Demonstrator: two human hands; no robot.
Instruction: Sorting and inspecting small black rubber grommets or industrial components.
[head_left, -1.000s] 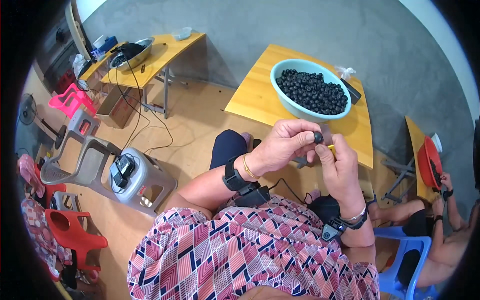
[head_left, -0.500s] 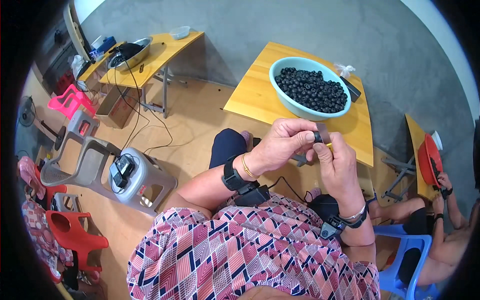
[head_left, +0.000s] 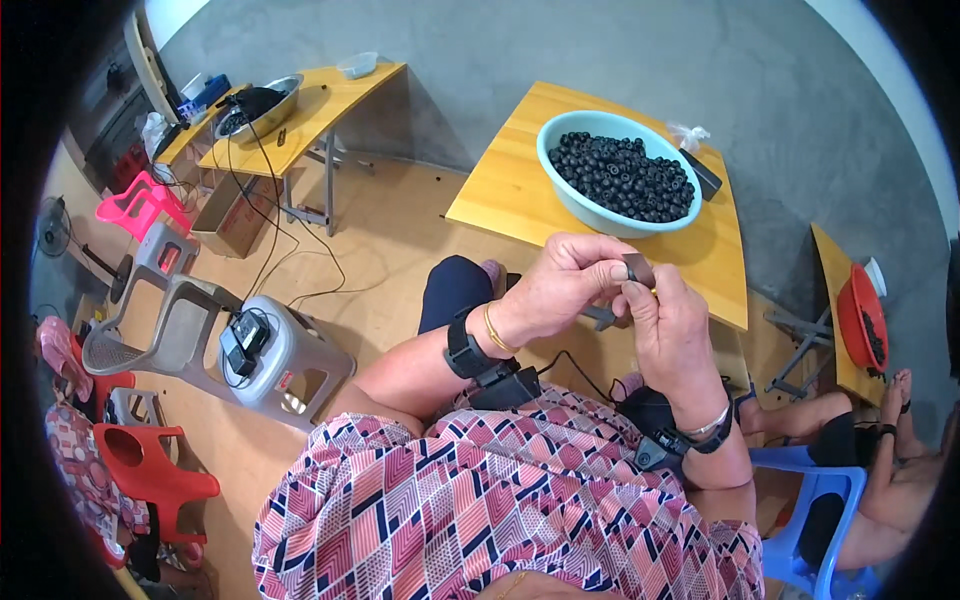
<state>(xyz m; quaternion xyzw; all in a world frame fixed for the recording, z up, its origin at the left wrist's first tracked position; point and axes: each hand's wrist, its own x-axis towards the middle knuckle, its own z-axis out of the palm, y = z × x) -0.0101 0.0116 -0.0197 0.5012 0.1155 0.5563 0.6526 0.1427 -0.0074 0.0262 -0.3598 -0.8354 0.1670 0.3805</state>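
My left hand [head_left: 578, 285] pinches a small black round piece [head_left: 630, 274] between thumb and fingers, with only part of it showing. My right hand [head_left: 668, 322] is closed on a thin flat blade [head_left: 640, 265], and a bit of yellow shows under its fingers. The blade lies against the black piece, covering some of it. Both hands meet in front of me, just short of the near edge of the wooden table [head_left: 500, 190]. On that table a light blue basin [head_left: 553, 172] holds a heap of similar black round pieces [head_left: 625, 178].
A dark flat object [head_left: 700, 175] and a clear plastic bag [head_left: 688, 136] lie behind the basin. To the right, another person sits beside a red basin [head_left: 853, 315]. Grey stools [head_left: 290, 350], cables and a cardboard box [head_left: 232, 222] stand on the left floor.
The blade has turned and moved slightly left over the black piece, hiding more of it. The other person's hands have drawn back from the red basin and come together.
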